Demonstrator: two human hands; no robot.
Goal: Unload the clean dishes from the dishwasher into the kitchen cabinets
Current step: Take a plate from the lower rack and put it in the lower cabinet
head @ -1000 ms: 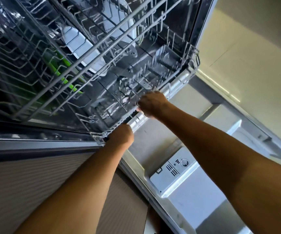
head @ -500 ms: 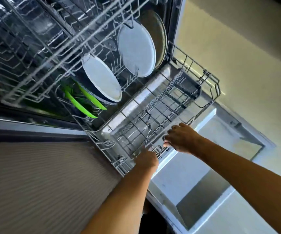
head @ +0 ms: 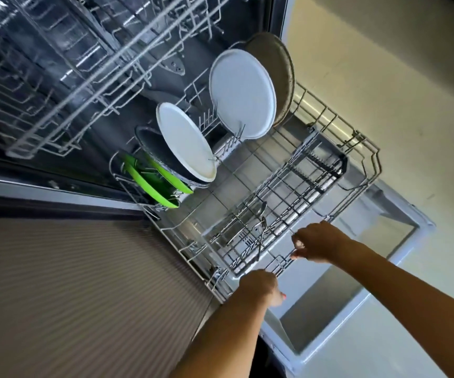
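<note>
Wire rim: both hands hold the front edge of the lower rack (head: pixel 296 184).
Right hand (head: pixel 314 242): fingers curled round a front rail wire, thumb closing beneath it.
Left hand (head: pixel 261 289): seen from the back, fingers wrapped over the rim near the corner; their exact lie cannot be told.
Rack position: drawn out over the open door (head: pixel 356 309), beneath the upper rack (head: pixel 78 85).
Cutlery (head: pixel 255 227): a few spoons and similar pieces lying in the front section, just beyond the hands.
Plates: two white plates (head: pixel 243 94) standing in the tines, a brown plate (head: pixel 281 69) behind the farther one, a dark pan (head: pixel 160 156) and green plates (head: pixel 152 184) at the left side.
Stage, as judged: rack out, nothing lifted yet.
Risk: a sharp tug or sudden stop could rock the upright plates against each other and chip them.
Risk: uneven pull by the two hands could skew the rack on its runners.
</note>
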